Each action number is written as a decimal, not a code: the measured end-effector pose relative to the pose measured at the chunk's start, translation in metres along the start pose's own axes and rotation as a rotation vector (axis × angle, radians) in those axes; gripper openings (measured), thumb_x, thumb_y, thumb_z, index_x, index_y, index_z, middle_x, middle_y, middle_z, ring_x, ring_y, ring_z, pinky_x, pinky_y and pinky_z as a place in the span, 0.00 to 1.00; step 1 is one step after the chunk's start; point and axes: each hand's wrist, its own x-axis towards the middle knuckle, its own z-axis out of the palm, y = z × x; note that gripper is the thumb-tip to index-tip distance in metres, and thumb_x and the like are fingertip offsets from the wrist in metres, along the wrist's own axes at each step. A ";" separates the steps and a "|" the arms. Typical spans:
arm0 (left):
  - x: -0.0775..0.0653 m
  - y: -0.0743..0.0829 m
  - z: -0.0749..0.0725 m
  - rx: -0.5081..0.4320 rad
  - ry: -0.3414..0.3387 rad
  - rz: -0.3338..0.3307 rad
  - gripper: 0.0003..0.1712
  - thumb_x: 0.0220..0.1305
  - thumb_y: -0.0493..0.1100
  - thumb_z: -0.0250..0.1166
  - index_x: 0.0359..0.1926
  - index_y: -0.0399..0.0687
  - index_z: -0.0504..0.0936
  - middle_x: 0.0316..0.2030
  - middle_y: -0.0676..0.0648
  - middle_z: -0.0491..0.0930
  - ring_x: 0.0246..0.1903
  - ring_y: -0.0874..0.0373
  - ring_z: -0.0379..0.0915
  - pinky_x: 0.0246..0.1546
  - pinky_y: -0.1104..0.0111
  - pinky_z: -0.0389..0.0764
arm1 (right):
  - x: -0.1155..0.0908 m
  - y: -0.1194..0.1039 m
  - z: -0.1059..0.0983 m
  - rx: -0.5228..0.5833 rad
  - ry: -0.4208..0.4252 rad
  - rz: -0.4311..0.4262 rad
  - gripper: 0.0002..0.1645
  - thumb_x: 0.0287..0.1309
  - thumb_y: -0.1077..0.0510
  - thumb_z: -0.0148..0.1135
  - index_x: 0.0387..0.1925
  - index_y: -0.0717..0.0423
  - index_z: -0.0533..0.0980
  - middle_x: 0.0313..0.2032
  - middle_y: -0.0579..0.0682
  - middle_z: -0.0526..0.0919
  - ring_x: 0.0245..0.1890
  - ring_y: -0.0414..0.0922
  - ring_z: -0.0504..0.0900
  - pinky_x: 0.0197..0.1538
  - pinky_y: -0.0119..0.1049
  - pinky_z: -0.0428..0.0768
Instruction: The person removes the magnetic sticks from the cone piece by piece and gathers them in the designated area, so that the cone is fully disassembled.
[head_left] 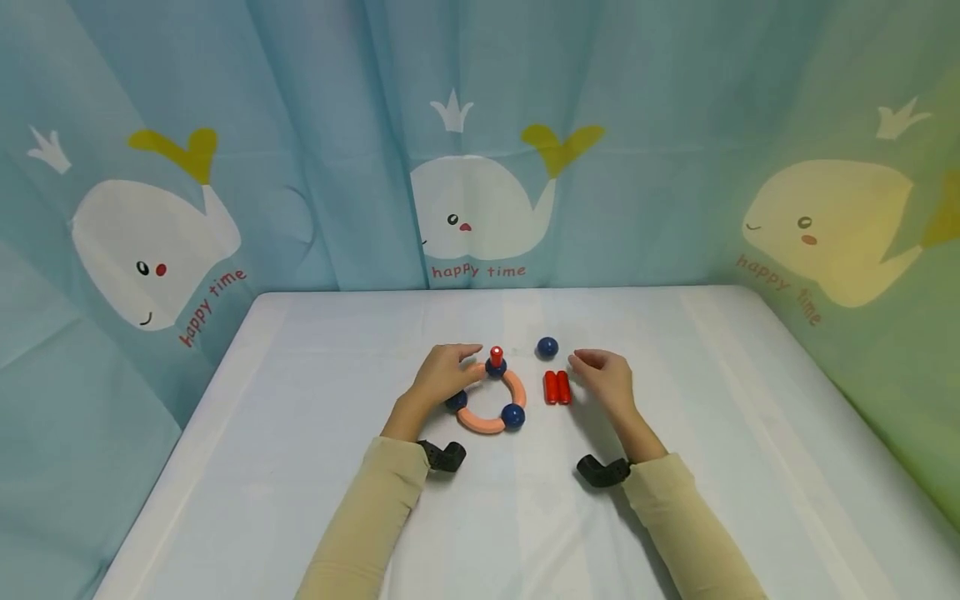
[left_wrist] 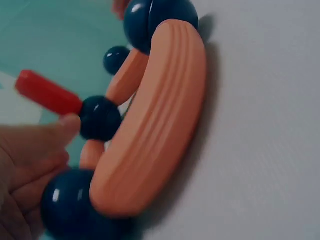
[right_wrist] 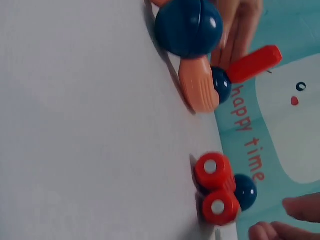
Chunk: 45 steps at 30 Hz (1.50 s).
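Note:
A ring of salmon-coloured curved pieces (head_left: pixel 481 425) joined by blue balls (head_left: pixel 513 416) lies on the table. From its far ball a red rod (head_left: pixel 497 356) stands upright. My left hand (head_left: pixel 442 375) is over the ring's left side, fingers loosely extended; in the left wrist view its thumb tip (left_wrist: pixel 71 125) is right at the ball under the rod. Two red rods (head_left: pixel 557 387) with pale end discs lie side by side right of the ring, and a loose blue ball (head_left: pixel 547 347) sits beyond them. My right hand (head_left: pixel 606 383) hovers just right of these, thumb and fingers apart with nothing between.
The white table (head_left: pixel 720 433) reaches back to a light blue curtain (head_left: pixel 645 167) printed with whales. Each wrist wears a black camera mount, the left one (head_left: pixel 446 456) close to the ring's near side and the right one (head_left: pixel 603 472) nearer the table's front.

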 end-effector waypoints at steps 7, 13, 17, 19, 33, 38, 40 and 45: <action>0.023 0.012 0.007 0.072 -0.124 0.003 0.25 0.50 0.44 0.71 0.51 0.43 0.80 0.46 0.47 0.80 0.48 0.54 0.73 0.50 0.63 0.71 | -0.002 -0.008 0.014 0.049 -0.038 -0.053 0.19 0.59 0.57 0.59 0.48 0.66 0.76 0.43 0.61 0.80 0.42 0.51 0.77 0.45 0.36 0.76; 0.025 0.014 0.006 0.124 -0.133 0.036 0.19 0.48 0.44 0.73 0.43 0.44 0.84 0.37 0.49 0.82 0.39 0.58 0.75 0.44 0.67 0.73 | -0.005 -0.015 0.025 0.068 -0.086 -0.085 0.19 0.58 0.58 0.60 0.49 0.67 0.76 0.45 0.61 0.79 0.44 0.52 0.77 0.50 0.42 0.74; 0.020 0.014 0.006 0.130 -0.114 0.020 0.20 0.48 0.46 0.73 0.44 0.45 0.84 0.37 0.50 0.82 0.39 0.58 0.75 0.44 0.66 0.73 | -0.006 -0.020 0.032 0.060 -0.112 -0.166 0.19 0.55 0.60 0.63 0.47 0.69 0.76 0.40 0.60 0.81 0.42 0.52 0.79 0.48 0.42 0.75; 0.018 0.014 0.005 0.139 -0.103 0.018 0.21 0.48 0.46 0.73 0.44 0.45 0.84 0.37 0.50 0.82 0.39 0.57 0.75 0.45 0.66 0.73 | -0.007 -0.022 0.037 0.053 -0.138 -0.217 0.20 0.54 0.62 0.64 0.47 0.69 0.76 0.38 0.59 0.82 0.39 0.51 0.80 0.46 0.41 0.77; 0.013 0.010 0.005 0.166 -0.022 0.078 0.09 0.45 0.44 0.74 0.30 0.49 0.85 0.22 0.57 0.77 0.22 0.62 0.66 0.26 0.71 0.68 | 0.000 -0.044 0.072 0.058 -0.350 -0.427 0.18 0.46 0.68 0.68 0.43 0.68 0.78 0.42 0.60 0.81 0.45 0.53 0.79 0.48 0.40 0.76; 0.013 0.011 0.005 0.181 -0.014 0.083 0.10 0.45 0.45 0.74 0.30 0.48 0.85 0.22 0.56 0.78 0.22 0.62 0.67 0.26 0.70 0.69 | 0.000 -0.043 0.074 0.072 -0.366 -0.410 0.15 0.47 0.68 0.68 0.40 0.67 0.79 0.40 0.60 0.81 0.44 0.53 0.80 0.46 0.40 0.77; 0.012 0.013 0.004 0.189 -0.017 0.075 0.10 0.45 0.45 0.74 0.29 0.47 0.85 0.22 0.55 0.78 0.22 0.62 0.67 0.26 0.70 0.70 | 0.000 -0.044 0.075 0.059 -0.359 -0.414 0.14 0.47 0.69 0.67 0.40 0.68 0.79 0.39 0.60 0.82 0.43 0.53 0.81 0.44 0.38 0.78; 0.011 0.015 0.004 0.210 -0.017 0.071 0.10 0.46 0.46 0.73 0.29 0.47 0.85 0.24 0.54 0.80 0.23 0.62 0.69 0.27 0.69 0.71 | 0.002 -0.046 0.076 0.004 -0.319 -0.419 0.15 0.48 0.67 0.68 0.40 0.68 0.80 0.38 0.59 0.83 0.39 0.51 0.82 0.41 0.37 0.79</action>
